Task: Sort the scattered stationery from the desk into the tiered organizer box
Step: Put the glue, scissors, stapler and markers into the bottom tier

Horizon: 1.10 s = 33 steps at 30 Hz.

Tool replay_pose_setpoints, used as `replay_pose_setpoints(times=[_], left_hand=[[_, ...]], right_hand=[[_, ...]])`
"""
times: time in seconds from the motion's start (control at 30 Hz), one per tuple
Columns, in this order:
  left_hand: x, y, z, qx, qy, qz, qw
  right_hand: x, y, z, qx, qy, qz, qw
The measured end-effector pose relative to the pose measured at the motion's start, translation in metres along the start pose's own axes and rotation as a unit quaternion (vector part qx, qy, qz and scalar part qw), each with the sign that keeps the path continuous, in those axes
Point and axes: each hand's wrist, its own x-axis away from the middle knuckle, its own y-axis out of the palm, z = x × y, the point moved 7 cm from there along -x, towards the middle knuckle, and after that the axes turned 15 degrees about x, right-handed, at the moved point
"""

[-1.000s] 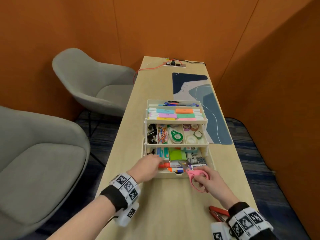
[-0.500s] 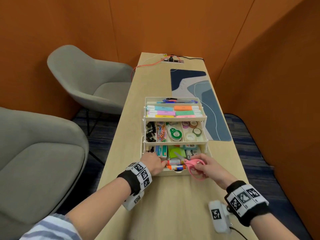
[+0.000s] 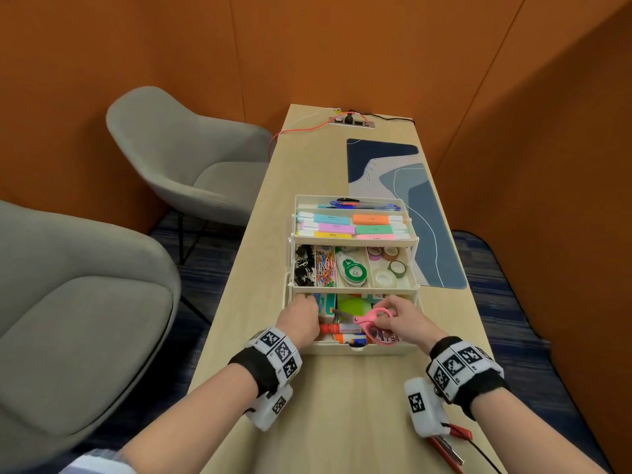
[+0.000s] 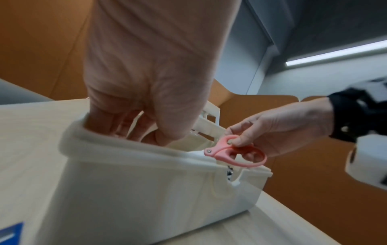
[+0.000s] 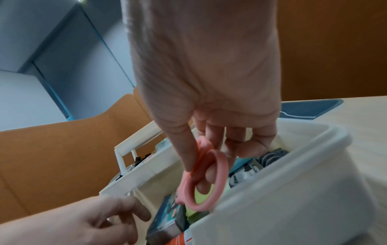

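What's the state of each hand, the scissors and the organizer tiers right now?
right hand: pinches the pink scissors by the handle loops
pink scissors: blades shut, over the bottom tier, not yet released
left hand: fingers curled down inside the bottom tier; what they touch is hidden
organizer box: all three tiers fanned open, all holding items
red tool: lying on the desk, unsorted

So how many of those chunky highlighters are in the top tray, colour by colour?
Blue highlighter: 1
Orange highlighter: 1
Purple highlighter: 1
Green highlighter: 1
Yellow highlighter: 1
Pink highlighter: 1
Total: 6
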Motion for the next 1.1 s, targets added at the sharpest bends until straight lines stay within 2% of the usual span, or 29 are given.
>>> replay_pose_setpoints(times=[0.13, 0.37, 0.47, 0.6, 0.73, 0.9, 1.03, 1.1], left_hand=[[-0.001, 0.001, 0.006, -0.017, -0.012, -0.021, 1.000], [0.003, -0.004, 0.002, -0.011, 0.026, -0.056, 0.998], [0.014, -0.015, 0.002, 0.014, 0.051, -0.029, 0.998], [0.042, -0.038, -0.002, 0.096, 0.126, 0.043, 0.986], [0.066, -0.050, -0.020, 0.155, 0.145, 0.087, 0.973], [0.085, -0.060, -0.042, 0.170, 0.143, 0.147, 0.964], [0.098, -0.060, -0.070, 0.175, 0.074, 0.215, 0.958], [0.098, -0.044, -0.088, 0.163, 0.000, 0.180, 0.970]], right_hand=[[0.000, 0.000, -0.003, -0.034, -0.003, -0.013, 0.999], [-0.017, 0.014, -0.019, 0.040, -0.007, -0.048, 0.998], [-0.025, 0.025, -0.030, 0.080, -0.015, -0.065, 0.995], [-0.034, 0.041, -0.031, 0.169, -0.020, -0.085, 0.982], [-0.036, 0.041, -0.031, 0.268, -0.029, -0.019, 0.963], [-0.012, 0.035, -0.035, 0.298, -0.088, 0.074, 0.947], [0.037, 0.019, -0.022, 0.226, -0.148, 0.208, 0.940], [0.060, 0.014, 0.003, 0.162, -0.129, 0.264, 0.942]])
